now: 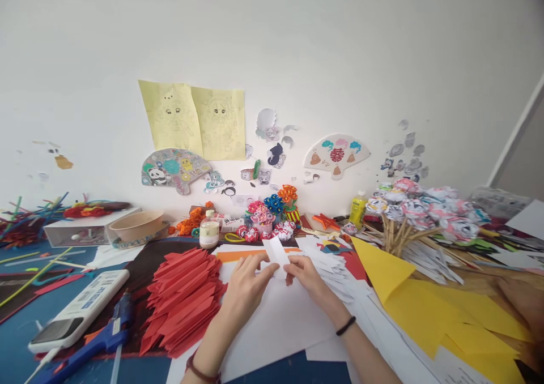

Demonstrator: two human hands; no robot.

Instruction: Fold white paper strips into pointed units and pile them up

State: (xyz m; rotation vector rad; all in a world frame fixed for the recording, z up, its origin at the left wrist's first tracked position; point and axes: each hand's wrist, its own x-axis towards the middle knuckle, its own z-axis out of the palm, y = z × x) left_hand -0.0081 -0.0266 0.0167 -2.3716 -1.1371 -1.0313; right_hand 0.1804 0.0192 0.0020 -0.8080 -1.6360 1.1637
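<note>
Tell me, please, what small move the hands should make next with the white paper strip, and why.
Probably press the white paper strip firmly near its lower end with the fingertips: the left hand and right hand both pinch it there, close together, while its upper end stands free.

A red 囍 (pixel 337 155) stands on the white fan (pixel 335 152); print on the capped bottle (pixel 209 231) near the table's (pixel 147 371) back edge is blurred.
</note>
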